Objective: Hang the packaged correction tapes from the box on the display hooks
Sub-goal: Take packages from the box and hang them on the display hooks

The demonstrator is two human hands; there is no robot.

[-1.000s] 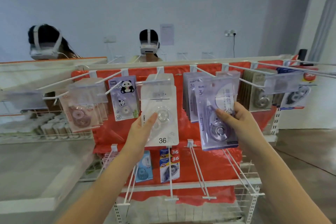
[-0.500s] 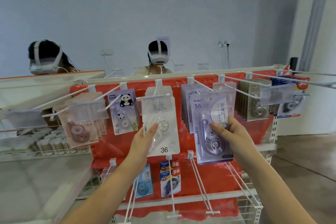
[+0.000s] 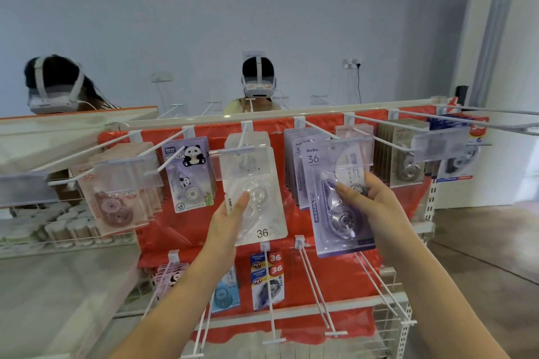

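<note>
Since a second ago both packs have risen with the view: the purple pack's top edge, then below the price strip of its hook, now sits level with it, while the grips look unchanged.

Nearest, bare double hooks (image 3: 316, 288) jut toward the camera from the lower row, still to be filled. Above them the left hand (image 3: 230, 213) pinches the white pack (image 3: 256, 198) marked 36, thumb on the clear bubble and fingers hidden behind the card; I judge this steadies the pack on its hook (image 3: 243, 140), whose clear price strip crosses the pack's top. The right hand (image 3: 370, 198) grips the purple pack (image 3: 339, 201) by its right edge, thumb across the front and fingers curled behind, which leaves the top hole free. Its upper edge is at the price strip (image 3: 353, 151) of the next hook, just ahead of the purple stack (image 3: 297, 160) already hanging there, so it seems about to be threaded on. Whether the hole has caught the wire I cannot tell. The box is out of view.

Farther back the red backing (image 3: 291, 125) carries the top row, and two people in headsets (image 3: 258, 81) stand behind the rack.
</note>
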